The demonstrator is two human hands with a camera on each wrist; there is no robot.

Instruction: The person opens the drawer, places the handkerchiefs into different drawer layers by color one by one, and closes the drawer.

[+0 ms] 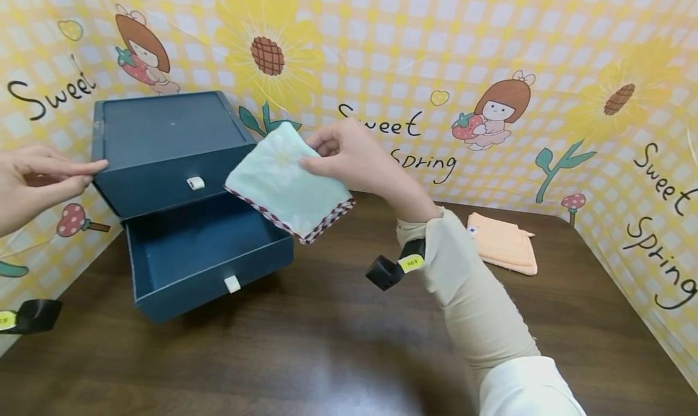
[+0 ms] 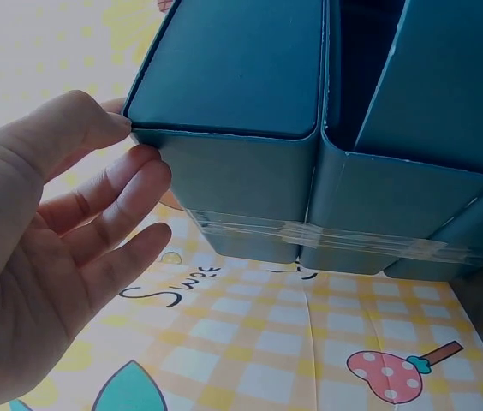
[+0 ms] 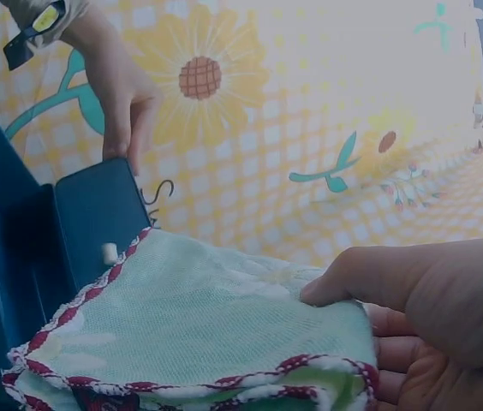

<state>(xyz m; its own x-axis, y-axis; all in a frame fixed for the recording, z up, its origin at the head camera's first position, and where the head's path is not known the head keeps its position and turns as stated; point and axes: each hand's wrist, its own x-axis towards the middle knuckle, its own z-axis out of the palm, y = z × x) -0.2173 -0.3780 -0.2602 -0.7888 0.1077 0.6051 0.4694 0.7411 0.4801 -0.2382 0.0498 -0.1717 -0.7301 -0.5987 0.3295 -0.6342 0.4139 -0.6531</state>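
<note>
My right hand pinches a folded mint-green towel between thumb and fingers. The towel has a pale flower pattern and a dark red-and-white stitched border. It hangs in the air before the right side of a dark blue drawer box. The lower drawer is pulled out, and its visible inside shows nothing lying in it; the upper one is closed. At the box's upper left corner, my left hand holds the edge with thumb and forefinger, its other fingers loosely bent beside the box wall.
A folded peach towel lies at the right rear of the brown wooden table. Yellow checked cloth with flowers and cartoon figures surrounds the table. White pull tabs stick out from the drawer fronts.
</note>
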